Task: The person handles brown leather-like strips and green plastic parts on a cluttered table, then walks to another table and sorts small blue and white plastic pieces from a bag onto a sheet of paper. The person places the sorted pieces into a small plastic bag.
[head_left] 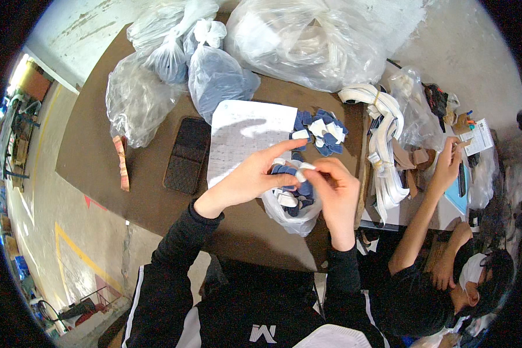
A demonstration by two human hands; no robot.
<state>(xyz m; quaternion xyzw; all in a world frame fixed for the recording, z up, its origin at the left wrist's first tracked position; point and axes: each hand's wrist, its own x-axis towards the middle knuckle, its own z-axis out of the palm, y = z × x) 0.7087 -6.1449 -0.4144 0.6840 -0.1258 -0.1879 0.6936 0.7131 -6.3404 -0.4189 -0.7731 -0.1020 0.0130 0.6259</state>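
Observation:
My left hand [246, 177] curls its thumb and fingers around a few small dark-blue and white flat pieces [282, 170], its index finger stretched toward the pile. In my right hand [337, 194], a small white piece [303, 167] is pinched between thumb and fingertips, close to my left thumb. Beneath both hands stands an open clear plastic bag [298, 225] holding more blue and white pieces, partly hidden by the fingers. A loose pile of the same pieces [325, 132] lies just beyond, beside a handwritten sheet of paper [252, 124]. What the pieces are made of is unclear.
Left of the paper lies a black phone case [187, 155] on the brown table [139, 194]. Tied plastic bags [217, 81] and a large clear bag [307, 46] line the back. White strip bundles [388, 168] lie at right, where a masked co-worker's arm [432, 197] reaches in.

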